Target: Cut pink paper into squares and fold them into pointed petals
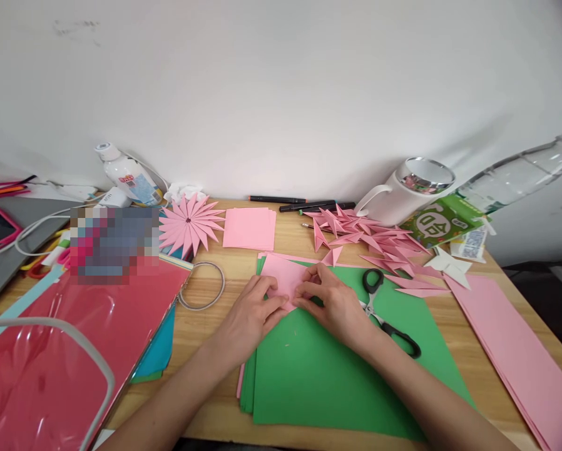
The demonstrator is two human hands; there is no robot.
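Observation:
A small pink paper sheet [281, 274] lies at the upper left of a stack of green sheets [337, 382]. My left hand [253, 310] pinches its lower edge, fingers bent. My right hand [330, 300] grips the same sheet at its lower right, with thumb and forefinger close together. The two hands' fingertips are nearly touching. Black-handled scissors [375, 307] lie on the green sheets, just right of my right hand. Behind the hands is a pile of square pink sheets [249, 228], beside a pink folded paper star [188, 220].
Many folded pink pieces [370, 235] lie at the back right, near a white mug [398, 194], a green box [443, 222] and a clear bottle [525, 172]. Long pink strips [520, 357] are at right. A red packet [74, 351], a metal ring [202, 307] and a white bottle [128, 175] are left.

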